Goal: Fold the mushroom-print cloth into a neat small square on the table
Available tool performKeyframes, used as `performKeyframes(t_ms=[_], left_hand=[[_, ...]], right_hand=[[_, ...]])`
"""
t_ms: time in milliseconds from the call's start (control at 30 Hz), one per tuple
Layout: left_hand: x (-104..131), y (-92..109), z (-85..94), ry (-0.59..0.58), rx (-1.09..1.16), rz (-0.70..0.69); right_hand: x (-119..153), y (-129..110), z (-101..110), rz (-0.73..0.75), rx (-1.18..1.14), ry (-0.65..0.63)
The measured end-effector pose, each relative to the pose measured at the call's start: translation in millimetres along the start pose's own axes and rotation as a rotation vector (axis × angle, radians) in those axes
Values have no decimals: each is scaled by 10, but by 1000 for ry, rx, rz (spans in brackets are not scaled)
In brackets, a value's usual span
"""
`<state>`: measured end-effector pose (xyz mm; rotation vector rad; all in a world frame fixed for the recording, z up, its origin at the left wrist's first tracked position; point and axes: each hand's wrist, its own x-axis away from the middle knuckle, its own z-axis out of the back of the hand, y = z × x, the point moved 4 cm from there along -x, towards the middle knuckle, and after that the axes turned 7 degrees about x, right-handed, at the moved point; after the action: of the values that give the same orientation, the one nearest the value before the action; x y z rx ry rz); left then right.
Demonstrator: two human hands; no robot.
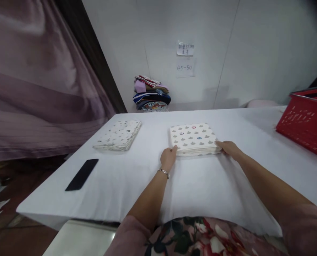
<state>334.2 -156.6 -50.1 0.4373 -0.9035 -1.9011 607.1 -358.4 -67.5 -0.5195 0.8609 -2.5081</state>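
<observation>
A folded white cloth [194,137] with grey, red and blue prints lies flat on the white table. My left hand [169,156], with a bracelet at the wrist, pinches its near left corner. At the near right corner, my right hand [228,148] grips the same cloth between thumb and fingers. Another folded white cloth [119,134] with small dark prints rests farther left, touched by neither hand.
A black flat object [82,175] lies on the table [116,192] at the left. The red basket [305,117] stands at the right edge. Behind the table is a stack of folded fabrics [151,96]; paper signs [185,67] hang on the wall. A pinkish curtain [41,78] hangs left.
</observation>
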Motion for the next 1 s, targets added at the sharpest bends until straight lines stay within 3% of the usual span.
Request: performKeyframes(t_ms=[133, 300, 467, 567, 633, 700, 767, 867, 1000], left_hand=[[-28, 13, -38, 35, -8, 37], [-51, 2, -67, 43, -82, -34], [-98, 2, 20, -12, -113, -26], [-143, 172, 91, 122, -140, -169], [-175, 366, 51, 159, -169, -353], [-221, 539, -73, 115, -224, -501], [-286, 615, -239, 18, -301, -530], [-366, 568, -445, -100, -392, -468], [-379, 467, -521, -91, -435, -472]], right_hand=[[-78, -80, -12, 4, 185, 55], [-78, -66, -82, 52, 255, 177], [-81, -45, -72, 59, 239, 97], [-118, -111, -18, 57, 264, 70], [-136, -252, 26, 109, 284, 160], [-131, -487, 25, 255, 295, 270], [-111, -748, -46, 447, 317, 324], [-143, -950, -245, 566, 429, 223], [-279, -790, -450, 426, 596, 17]])
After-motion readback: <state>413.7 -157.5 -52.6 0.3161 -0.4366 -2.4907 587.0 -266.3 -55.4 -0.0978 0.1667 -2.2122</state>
